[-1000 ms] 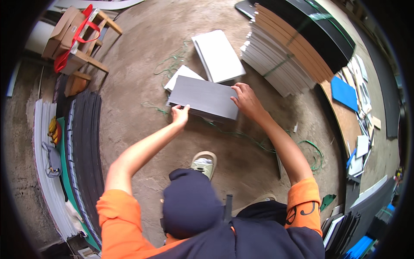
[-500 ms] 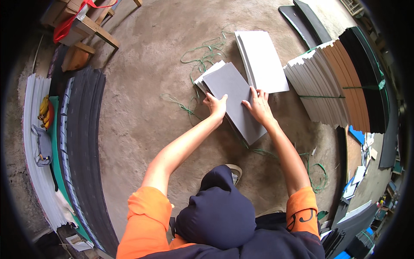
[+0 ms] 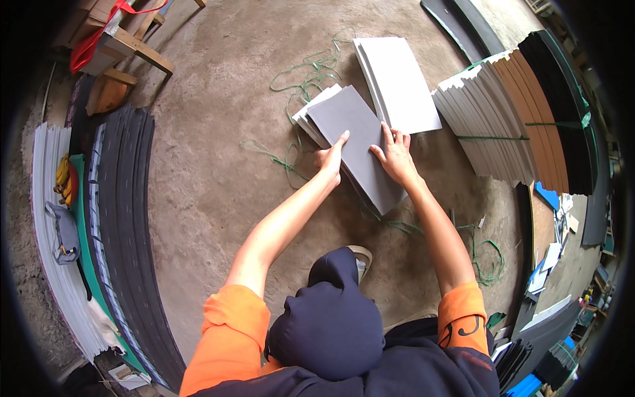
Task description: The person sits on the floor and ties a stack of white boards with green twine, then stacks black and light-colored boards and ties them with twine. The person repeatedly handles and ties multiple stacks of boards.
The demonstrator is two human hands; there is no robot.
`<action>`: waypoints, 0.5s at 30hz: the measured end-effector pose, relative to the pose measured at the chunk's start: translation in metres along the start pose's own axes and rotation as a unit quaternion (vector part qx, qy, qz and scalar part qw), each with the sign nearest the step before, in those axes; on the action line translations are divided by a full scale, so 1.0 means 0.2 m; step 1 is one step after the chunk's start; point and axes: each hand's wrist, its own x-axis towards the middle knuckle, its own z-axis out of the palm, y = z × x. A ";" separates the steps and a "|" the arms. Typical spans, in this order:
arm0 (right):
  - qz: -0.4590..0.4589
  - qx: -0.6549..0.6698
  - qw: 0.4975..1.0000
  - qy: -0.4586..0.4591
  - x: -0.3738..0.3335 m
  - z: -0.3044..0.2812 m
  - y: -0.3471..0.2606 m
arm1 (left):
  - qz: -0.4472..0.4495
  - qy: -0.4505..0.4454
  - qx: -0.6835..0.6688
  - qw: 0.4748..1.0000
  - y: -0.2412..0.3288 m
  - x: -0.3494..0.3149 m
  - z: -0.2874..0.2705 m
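A dark grey flat sheet (image 3: pixel 357 126) lies slantwise on top of a small stack of white sheets (image 3: pixel 315 108), whose edges stick out at its upper left. My left hand (image 3: pixel 330 157) is closed on the left edge of the grey sheet, thumb on top and the other fingers mostly hidden at the side. Across from it, my right hand (image 3: pixel 397 157) rests on the right edge with fingers apart, its thumb on the grey surface. Just beyond the right hand lies a second stack of white sheets (image 3: pixel 403 86), close beside the grey one.
Loose green twine (image 3: pixel 311 78) is strewn around the stacks, with more twine (image 3: pixel 489 264) at lower right. A tall bundle of white, brown and black sheets (image 3: pixel 486 122) stands on the right. Dark sheets (image 3: pixel 122 218) line the left, near a wooden stand (image 3: pixel 142 49).
The view has shifted slightly. My left hand has moved a little up along the sheet's edge, and its fingers are tucked further out of sight. The right hand stays nearly in place.
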 end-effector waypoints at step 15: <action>0.075 0.421 0.891 -0.155 -0.26 -0.60 -0.03 | 0.200 -0.185 -0.020 0.962 0.34 -0.62 -0.03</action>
